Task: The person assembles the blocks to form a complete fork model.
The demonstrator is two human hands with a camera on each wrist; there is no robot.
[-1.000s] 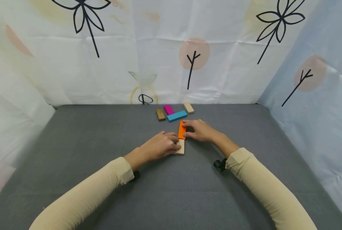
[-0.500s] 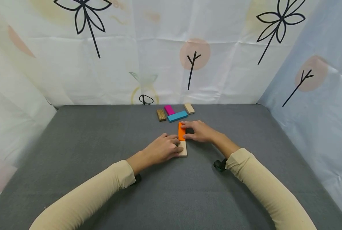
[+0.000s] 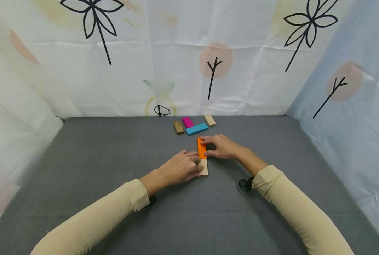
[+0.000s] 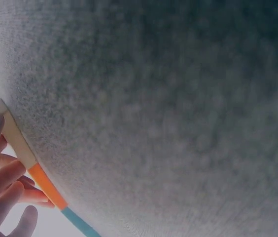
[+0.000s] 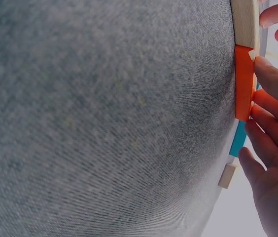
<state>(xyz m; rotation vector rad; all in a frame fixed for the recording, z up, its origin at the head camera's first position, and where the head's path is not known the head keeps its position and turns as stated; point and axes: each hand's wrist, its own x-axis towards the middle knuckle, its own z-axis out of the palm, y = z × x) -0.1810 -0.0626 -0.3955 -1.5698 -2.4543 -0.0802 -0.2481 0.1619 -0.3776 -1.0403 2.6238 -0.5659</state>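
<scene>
Two flat wooden blocks lie end to end in a line on the grey cloth: an orange block [image 3: 202, 150] on the far side and a pale wood block [image 3: 204, 172] on the near side. My left hand [image 3: 180, 166] holds the pale block from its left, fingertips and thumb against it. From the right, my right hand [image 3: 223, 146] holds the orange block, its thumb near the joint and its fingers towards the far end. In the left wrist view the pale block [image 4: 17, 140] meets the orange block [image 4: 47, 185] with no visible gap.
Beyond the orange block lie a blue block [image 3: 197, 129], a magenta block [image 3: 187, 122], a dark brown block [image 3: 178, 128] and a second pale block [image 3: 210, 120]. A printed white curtain [image 3: 183, 63] rises behind the grey-covered table [image 3: 113, 141].
Both hands have drawn the orange and pale blocks slightly towards me. The pale block has also shifted a little right, and the pair now stands straighter. The far blocks stay put.
</scene>
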